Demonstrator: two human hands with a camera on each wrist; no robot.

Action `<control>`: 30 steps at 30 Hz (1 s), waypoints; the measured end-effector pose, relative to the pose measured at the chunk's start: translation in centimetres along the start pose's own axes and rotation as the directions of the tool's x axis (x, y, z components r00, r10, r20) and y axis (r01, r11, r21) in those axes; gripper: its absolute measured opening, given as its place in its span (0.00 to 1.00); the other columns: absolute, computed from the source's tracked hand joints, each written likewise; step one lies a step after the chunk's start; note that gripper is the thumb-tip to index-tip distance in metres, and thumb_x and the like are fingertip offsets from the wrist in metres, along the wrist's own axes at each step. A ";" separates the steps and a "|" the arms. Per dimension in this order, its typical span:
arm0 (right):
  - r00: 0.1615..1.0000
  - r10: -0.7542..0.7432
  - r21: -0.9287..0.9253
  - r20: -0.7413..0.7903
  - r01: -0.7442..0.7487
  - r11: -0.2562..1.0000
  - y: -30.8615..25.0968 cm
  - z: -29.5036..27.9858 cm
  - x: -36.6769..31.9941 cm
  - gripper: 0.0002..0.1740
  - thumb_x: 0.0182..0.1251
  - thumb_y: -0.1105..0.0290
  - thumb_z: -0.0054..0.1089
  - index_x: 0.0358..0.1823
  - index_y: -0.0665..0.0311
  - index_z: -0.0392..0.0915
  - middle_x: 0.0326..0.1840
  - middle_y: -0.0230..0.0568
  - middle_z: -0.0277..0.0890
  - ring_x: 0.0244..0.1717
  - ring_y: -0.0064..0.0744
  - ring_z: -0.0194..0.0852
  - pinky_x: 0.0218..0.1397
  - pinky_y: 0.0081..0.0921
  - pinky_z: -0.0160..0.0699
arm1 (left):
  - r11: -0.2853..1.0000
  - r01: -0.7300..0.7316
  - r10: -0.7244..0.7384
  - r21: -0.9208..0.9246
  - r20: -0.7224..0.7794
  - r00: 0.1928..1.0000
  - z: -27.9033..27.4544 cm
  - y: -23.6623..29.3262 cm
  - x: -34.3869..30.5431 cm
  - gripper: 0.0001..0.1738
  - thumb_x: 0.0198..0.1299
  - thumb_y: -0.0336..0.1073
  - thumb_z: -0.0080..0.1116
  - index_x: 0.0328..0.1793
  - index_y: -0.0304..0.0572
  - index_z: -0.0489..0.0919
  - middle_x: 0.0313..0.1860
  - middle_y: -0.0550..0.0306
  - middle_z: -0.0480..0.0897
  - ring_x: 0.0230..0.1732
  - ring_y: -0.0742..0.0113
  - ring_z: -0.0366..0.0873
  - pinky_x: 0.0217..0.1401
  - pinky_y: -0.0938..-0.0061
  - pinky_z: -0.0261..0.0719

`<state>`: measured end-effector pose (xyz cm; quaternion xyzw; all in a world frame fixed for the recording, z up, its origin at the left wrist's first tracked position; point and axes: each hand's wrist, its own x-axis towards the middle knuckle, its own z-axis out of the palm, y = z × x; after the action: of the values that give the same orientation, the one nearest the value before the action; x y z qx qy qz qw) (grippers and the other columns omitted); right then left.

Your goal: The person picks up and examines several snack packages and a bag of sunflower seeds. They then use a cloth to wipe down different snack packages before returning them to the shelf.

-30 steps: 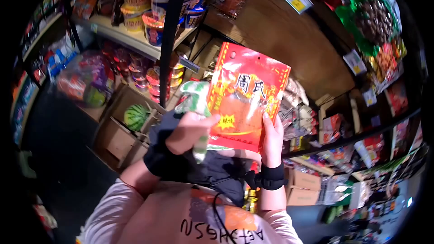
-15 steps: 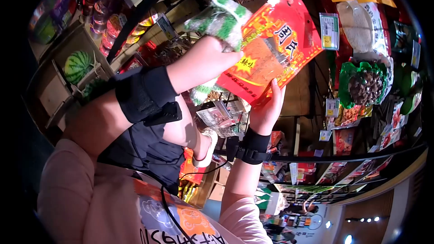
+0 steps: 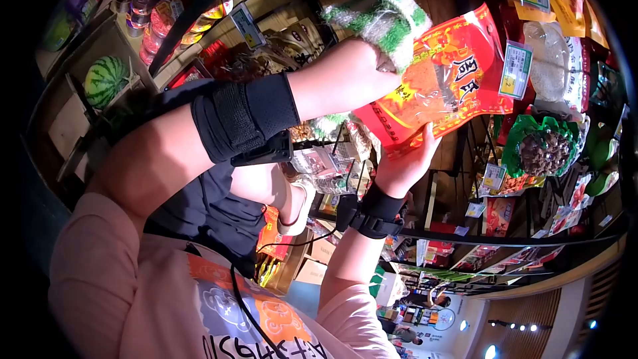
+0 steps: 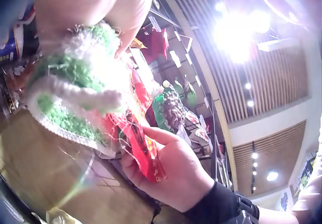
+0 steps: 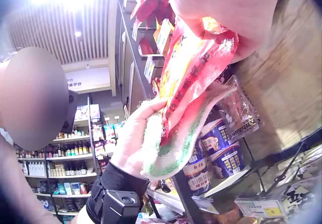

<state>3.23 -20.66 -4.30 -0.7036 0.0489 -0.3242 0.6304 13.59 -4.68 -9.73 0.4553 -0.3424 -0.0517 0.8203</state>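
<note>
A red and orange plastic snack packet (image 3: 458, 73) with large black characters is held up in front of the shelves, tilted to the right. My right hand (image 3: 407, 166) grips its lower edge, thumb on the front. In my left hand (image 3: 355, 70) is a fuzzy green-and-white striped cloth (image 3: 392, 20), bunched at the packet's left edge. From the left wrist, the cloth (image 4: 70, 73) fills the near side, with the right hand (image 4: 173, 171) pinching the packet beyond. The right wrist view shows the left thumb lying along the packet (image 5: 193, 78), the cloth (image 5: 176, 158) folded behind it.
Price tags (image 3: 516, 70) hang along the shelf edge at right, near a green bag of dark brown pieces (image 3: 541, 146). At left, a watermelon (image 3: 106, 82) sits in a cardboard box (image 3: 70, 110). Blue noodle cups (image 5: 226, 158) stand on a shelf behind the hands.
Both hands have lifted the packet up and to the right, and it has turned from nearly upright to tilted. The left hand with the cloth has risen along the packet's left edge. The head view has swung.
</note>
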 end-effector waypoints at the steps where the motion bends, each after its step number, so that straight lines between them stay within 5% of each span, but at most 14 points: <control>1: 1.000 0.014 0.004 -0.012 -0.014 1.000 -0.1 0.3 0.0 0.31 0.65 0.63 0.50 0.69 0.57 0.56 0.65 0.37 0.62 0.64 0.36 0.65 0.62 0.37 0.69 | 0.999 -0.030 0.030 -0.019 -0.028 0.999 0.1 -0.3 0.2 0.11 0.59 0.32 0.56 0.45 0.34 0.76 0.34 0.59 0.80 0.33 0.75 0.72 0.41 0.74 0.72; 4: 1.000 -0.029 -0.066 -0.013 0.028 0.997 0.3 0.9 0.3 0.26 0.64 0.60 0.52 0.63 0.57 0.63 0.61 0.37 0.66 0.60 0.37 0.68 0.56 0.40 0.72 | 0.997 -0.035 0.030 -0.064 -0.071 0.997 -0.2 -0.5 0.1 0.11 0.59 0.31 0.56 0.47 0.34 0.76 0.36 0.59 0.80 0.35 0.75 0.72 0.43 0.74 0.72; 7: 1.000 -0.007 -0.086 -0.025 0.004 0.996 0.4 1.8 0.1 0.24 0.65 0.64 0.50 0.62 0.61 0.63 0.60 0.39 0.65 0.61 0.35 0.65 0.60 0.36 0.68 | 0.983 -0.116 0.095 -0.142 -0.144 0.985 -0.1 -1.7 0.3 0.13 0.56 0.35 0.54 0.41 0.32 0.77 0.29 0.46 0.80 0.29 0.61 0.76 0.38 0.68 0.74; 8: 0.978 -0.206 -0.273 -0.026 0.191 0.943 0.3 1.7 0.3 0.24 0.65 0.67 0.49 0.62 0.62 0.62 0.60 0.40 0.64 0.61 0.35 0.64 0.62 0.36 0.66 | 0.989 -0.110 0.096 -0.099 -0.138 0.986 -0.1 -2.0 0.2 0.13 0.55 0.35 0.55 0.41 0.32 0.77 0.29 0.47 0.80 0.29 0.61 0.76 0.39 0.68 0.74; 10: 0.823 -0.562 -0.592 0.080 0.493 0.637 -0.3 1.4 1.2 0.24 0.65 0.72 0.46 0.63 0.65 0.60 0.61 0.40 0.62 0.62 0.35 0.61 0.65 0.35 0.61 | 0.994 -0.105 0.104 -0.007 -0.120 0.987 -0.4 -2.0 -0.2 0.13 0.55 0.35 0.55 0.42 0.33 0.77 0.29 0.47 0.80 0.29 0.60 0.76 0.39 0.68 0.74; 11: 0.734 -0.673 -0.609 0.091 0.576 0.546 -1.4 1.4 1.7 0.23 0.63 0.77 0.43 0.61 0.67 0.60 0.59 0.41 0.62 0.61 0.35 0.60 0.65 0.35 0.60 | 0.993 -0.115 0.114 0.002 -0.114 0.987 -0.5 -2.1 -0.2 0.13 0.55 0.35 0.55 0.42 0.33 0.77 0.29 0.48 0.80 0.29 0.61 0.75 0.39 0.68 0.73; 14: 0.650 -0.535 -0.740 0.540 0.670 0.066 -5.4 1.6 3.3 0.22 0.60 0.80 0.43 0.57 0.67 0.70 0.59 0.45 0.66 0.61 0.40 0.62 0.65 0.36 0.59 | 0.990 -0.143 0.144 0.020 -0.094 0.985 -0.4 -2.2 -0.5 0.12 0.56 0.35 0.55 0.42 0.34 0.77 0.29 0.50 0.80 0.29 0.63 0.73 0.40 0.69 0.73; 15: 0.641 -0.538 -0.696 0.547 0.705 0.134 -5.8 2.3 3.8 0.21 0.59 0.81 0.44 0.55 0.66 0.73 0.60 0.47 0.67 0.63 0.42 0.62 0.66 0.37 0.58 | 0.994 -0.103 0.101 -0.031 -0.072 0.992 -0.3 -2.1 -0.6 0.12 0.57 0.34 0.56 0.43 0.34 0.77 0.30 0.55 0.80 0.30 0.68 0.72 0.40 0.71 0.72; 19: 0.473 -0.546 -0.605 0.692 0.793 -0.079 -8.8 3.7 4.7 0.26 0.58 0.81 0.45 0.61 0.65 0.71 0.70 0.50 0.58 0.70 0.45 0.55 0.71 0.37 0.50 | 0.988 0.080 -0.077 -0.129 0.029 0.997 -1.1 0.1 -1.2 0.13 0.58 0.34 0.56 0.46 0.35 0.77 0.33 0.59 0.80 0.33 0.72 0.71 0.43 0.73 0.71; 22: 0.437 -0.540 -0.589 0.719 0.796 -0.141 -10.7 3.4 5.6 0.27 0.58 0.82 0.44 0.61 0.65 0.70 0.72 0.52 0.53 0.71 0.48 0.53 0.71 0.41 0.50 | 0.978 -0.168 0.155 -0.124 -0.108 0.982 -0.3 -1.6 -0.6 0.12 0.58 0.35 0.57 0.45 0.35 0.77 0.33 0.60 0.80 0.33 0.73 0.71 0.43 0.74 0.71; 23: 0.460 -0.565 -0.588 0.685 0.807 -0.056 -10.7 3.2 6.2 0.23 0.64 0.76 0.45 0.62 0.64 0.69 0.75 0.51 0.46 0.72 0.43 0.53 0.70 0.37 0.53 | 0.975 -0.194 0.181 -0.105 -0.118 0.976 -0.2 -2.1 -0.3 0.12 0.58 0.35 0.57 0.44 0.35 0.77 0.31 0.61 0.79 0.31 0.74 0.70 0.40 0.74 0.71; 30: 0.428 -0.567 -0.609 0.704 0.774 -0.171 -11.3 3.7 7.3 0.24 0.64 0.77 0.48 0.62 0.61 0.70 0.75 0.50 0.44 0.70 0.44 0.54 0.69 0.36 0.56 | 0.987 -0.157 0.156 -0.043 -0.042 0.987 -0.6 -1.4 0.8 0.11 0.58 0.36 0.57 0.39 0.35 0.78 0.26 0.63 0.76 0.28 0.76 0.67 0.35 0.75 0.69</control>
<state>7.00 -18.74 8.95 -0.8543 -0.2181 -0.4456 -0.1552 14.86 -5.42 -10.62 0.4088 -0.3601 0.0137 0.8385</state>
